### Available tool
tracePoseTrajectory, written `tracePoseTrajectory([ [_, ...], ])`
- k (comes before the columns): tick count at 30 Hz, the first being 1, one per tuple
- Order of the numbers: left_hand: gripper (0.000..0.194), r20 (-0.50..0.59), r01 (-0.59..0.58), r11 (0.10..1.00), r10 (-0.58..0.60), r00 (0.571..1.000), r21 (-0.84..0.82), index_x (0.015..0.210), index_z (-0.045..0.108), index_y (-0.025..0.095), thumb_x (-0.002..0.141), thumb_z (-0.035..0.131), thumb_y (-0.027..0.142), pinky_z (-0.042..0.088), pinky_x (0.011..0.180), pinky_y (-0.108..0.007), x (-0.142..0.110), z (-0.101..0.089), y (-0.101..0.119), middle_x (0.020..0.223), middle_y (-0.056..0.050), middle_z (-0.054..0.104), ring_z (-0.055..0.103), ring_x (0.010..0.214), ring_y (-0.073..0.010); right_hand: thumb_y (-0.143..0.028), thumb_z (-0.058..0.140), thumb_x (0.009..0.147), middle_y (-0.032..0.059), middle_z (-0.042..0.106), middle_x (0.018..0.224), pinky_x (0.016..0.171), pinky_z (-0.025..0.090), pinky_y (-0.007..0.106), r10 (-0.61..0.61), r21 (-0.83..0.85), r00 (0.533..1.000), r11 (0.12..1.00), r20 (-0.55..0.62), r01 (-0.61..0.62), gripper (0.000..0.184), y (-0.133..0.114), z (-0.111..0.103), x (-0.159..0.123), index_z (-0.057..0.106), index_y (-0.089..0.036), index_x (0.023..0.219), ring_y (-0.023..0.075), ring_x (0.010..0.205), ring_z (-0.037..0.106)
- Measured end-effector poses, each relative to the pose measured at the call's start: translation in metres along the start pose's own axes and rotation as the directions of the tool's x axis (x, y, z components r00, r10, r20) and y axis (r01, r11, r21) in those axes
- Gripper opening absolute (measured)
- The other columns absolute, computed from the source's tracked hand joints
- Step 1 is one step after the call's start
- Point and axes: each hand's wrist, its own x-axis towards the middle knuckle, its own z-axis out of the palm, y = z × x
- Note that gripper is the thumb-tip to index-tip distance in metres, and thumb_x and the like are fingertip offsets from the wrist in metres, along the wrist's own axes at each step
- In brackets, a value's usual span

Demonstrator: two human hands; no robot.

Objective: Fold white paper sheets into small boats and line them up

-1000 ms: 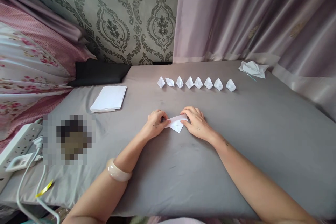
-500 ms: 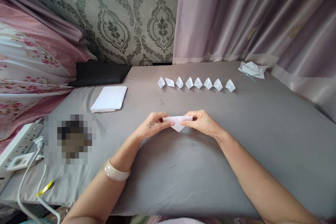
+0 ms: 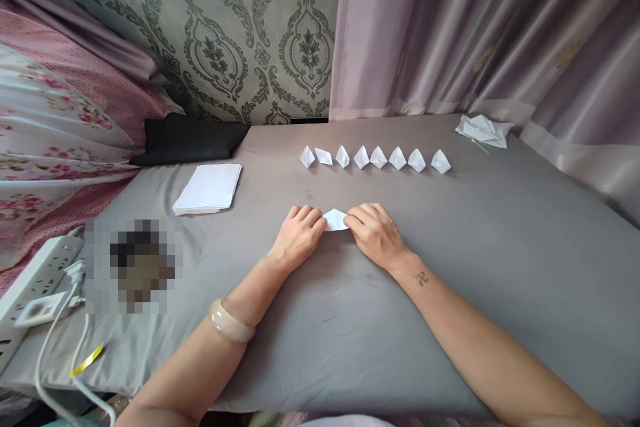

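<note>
Two hands of yours, the left hand [image 3: 300, 233] and the right hand [image 3: 375, 230], pinch one folded white paper [image 3: 336, 220] between them. Your curled fingers cover its left and right ends; its middle shows in the gap, its peak pointing away from you. I cannot tell whether it touches the gray cloth [image 3: 330, 347] below. A pale bangle [image 3: 231, 323] rings your left forearm. Beyond your hands, eight small folded paper pieces [image 3: 379, 158] sit in a row, the second from the left looking flatter. Left of them lies a stack of white sheets [image 3: 207, 187], with a black item [image 3: 193, 139] behind it. At the far right, loose papers [image 3: 484, 130] lie beside a thin bluish stick [image 3: 480, 146]. To your left, white cords [image 3: 39, 373] hang near a power strip [image 3: 40, 273], beside a pixelated patch [image 3: 143, 267].
</note>
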Motion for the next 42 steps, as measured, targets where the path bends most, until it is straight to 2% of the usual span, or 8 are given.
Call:
tracePoseTrajectory([
  [6,0.029,0.085,0.034,0.999,-0.033,0.996,-0.015,0.088,0.059,0.018,0.095,0.031,0.016,0.034,0.076,-0.036,-0.001,-0.002,0.005,0.095,-0.009,0.063,0.051,0.086,-0.0222,-0.004,0.039,0.090,0.0065,0.064,0.093,0.076,0.032,0.033,0.025,0.057,0.996,0.998,0.091,-0.030,0.031,-0.003,0.000,-0.005,0.066,-0.019,0.091,0.0198,0.085,0.049],
  [12,0.029,0.107,0.165,0.975,-0.150,0.983,-0.151,0.095,0.063,0.019,0.096,0.034,0.022,0.038,0.075,-0.035,-0.008,-0.001,0.002,0.096,-0.008,0.064,0.054,0.089,-0.0220,-0.019,0.048,0.093,0.0050,0.065,0.092,0.073,0.038,0.032,0.172,0.179,0.978,0.965,0.113,-0.191,0.021,-0.001,-0.005,-0.008,0.069,-0.021,0.088,0.0185,0.085,0.053],
  [15,0.024,0.091,0.286,0.905,-0.271,0.958,-0.314,0.089,0.066,0.021,0.093,0.043,0.026,0.041,0.078,-0.034,-0.010,0.004,-0.002,0.095,-0.007,0.064,0.055,0.089,-0.0215,-0.025,0.054,0.090,0.0036,0.065,0.091,0.071,0.040,0.030,0.284,0.296,0.947,0.901,0.152,-0.318,0.018,0.002,-0.006,-0.006,0.071,-0.024,0.084,0.0176,0.086,0.055],
  [18,0.017,0.122,0.404,0.788,-0.395,0.910,-0.465,0.086,0.068,0.021,0.088,0.053,0.028,0.044,0.083,-0.035,-0.008,0.007,-0.006,0.094,-0.007,0.063,0.056,0.090,-0.0214,-0.031,0.056,0.088,0.0019,0.065,0.091,0.070,0.042,0.028,0.382,0.422,0.895,0.789,0.232,-0.446,0.020,0.007,-0.006,-0.004,0.072,-0.025,0.079,0.0166,0.087,0.058],
  [22,0.018,0.202,0.516,0.671,-0.491,0.847,-0.532,0.087,0.070,0.018,0.084,0.057,0.030,0.046,0.081,-0.035,-0.005,0.006,-0.006,0.095,-0.009,0.060,0.056,0.089,-0.0214,-0.037,0.055,0.086,0.0004,0.064,0.091,0.069,0.042,0.027,0.447,0.523,0.837,0.654,0.316,-0.546,0.023,0.014,-0.003,-0.002,0.073,-0.025,0.076,0.0136,0.076,0.059],
  [26,0.018,0.212,0.543,0.637,-0.523,0.826,-0.547,0.083,0.069,0.016,0.083,0.058,0.031,0.046,0.078,-0.035,-0.003,0.006,-0.007,0.093,-0.009,0.058,0.055,0.088,-0.0211,-0.040,0.057,0.082,0.0018,0.063,0.093,0.067,0.042,0.028,0.496,0.529,0.807,0.613,0.320,-0.587,0.025,0.017,0.002,0.001,0.072,-0.023,0.073,0.0138,0.074,0.058],
  [32,0.022,0.238,0.570,0.602,-0.542,0.806,-0.559,0.075,0.065,0.016,0.083,0.056,0.034,0.046,0.073,-0.033,-0.002,0.006,-0.010,0.090,-0.008,0.057,0.054,0.084,-0.0196,-0.043,0.058,0.079,0.0025,0.061,0.094,0.063,0.040,0.028,0.503,0.521,0.797,0.606,0.334,-0.601,0.029,0.021,0.008,0.003,0.068,-0.021,0.062,0.0137,0.070,0.056],
  [42,0.021,0.243,0.562,0.624,-0.523,0.817,-0.543,0.073,0.065,0.016,0.083,0.056,0.031,0.045,0.075,-0.033,-0.001,0.007,-0.012,0.091,-0.008,0.056,0.053,0.085,-0.0198,-0.040,0.059,0.077,0.0015,0.060,0.095,0.064,0.039,0.027,0.519,0.482,0.773,0.605,0.365,-0.634,0.028,0.020,0.008,0.006,0.063,-0.020,0.058,0.0136,0.071,0.056],
])
